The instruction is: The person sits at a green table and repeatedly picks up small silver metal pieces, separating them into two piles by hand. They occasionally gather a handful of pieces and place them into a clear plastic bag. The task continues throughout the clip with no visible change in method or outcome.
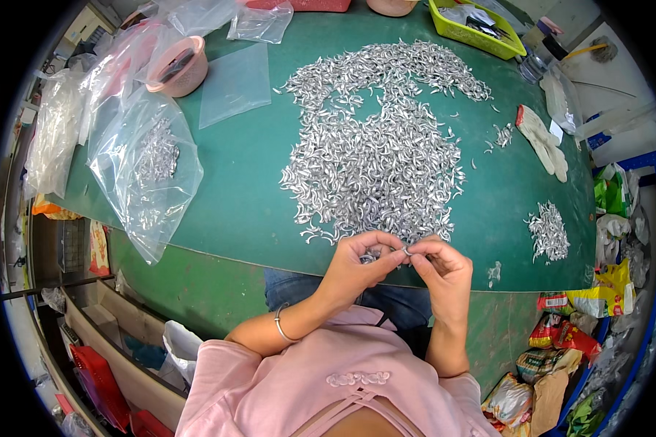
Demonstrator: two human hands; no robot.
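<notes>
At the table's near edge, my left hand (353,268) is closed around a few small curved silver pieces (370,256), partly hidden by its fingers. Thumb and fingertips of my right hand (444,268) meet the left fingertips and pinch one small curved silver piece (406,250) between them. Just beyond both hands spreads a big heap of the same silver pieces (375,164), reaching far back over the green table (244,193). A smaller pile (548,231) lies to the right of my right hand.
On the left lies a clear plastic bag (149,175) with silver pieces inside. Behind it are a pink basket (189,76) and a flat clear bag (233,87). A white glove (543,142) rests at the right, below a yellow-green tray (488,40). Filled shelving (612,313) stands right.
</notes>
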